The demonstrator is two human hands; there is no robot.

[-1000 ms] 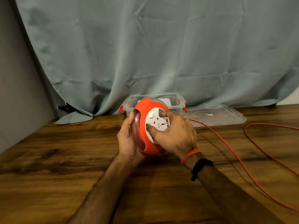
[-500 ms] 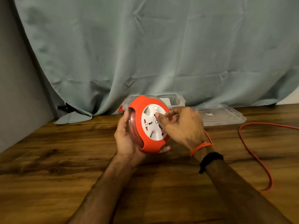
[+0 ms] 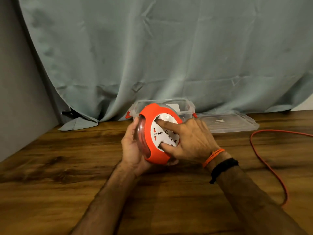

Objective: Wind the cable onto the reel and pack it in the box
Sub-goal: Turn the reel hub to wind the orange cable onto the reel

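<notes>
An orange cable reel (image 3: 153,152) with a white socket face (image 3: 165,132) is held upright above the wooden table (image 3: 67,167). My left hand (image 3: 131,146) grips its clear back from the left. My right hand (image 3: 188,141) lies on the socket face, with a finger and the thumb pressed into the white disc. The loose orange cable (image 3: 264,160) loops over the table on the right. Behind the reel stands the clear plastic box (image 3: 186,106) with orange clips.
The box's clear lid (image 3: 227,122) lies flat to the right of the box. A grey-green curtain (image 3: 152,56) hangs behind the table, and a grey wall (image 3: 17,99) closes the left side.
My right hand has turned on the socket face, from the lower side round to the top and back over it. The loose cable has shortened and its loop has drawn in closer.
</notes>
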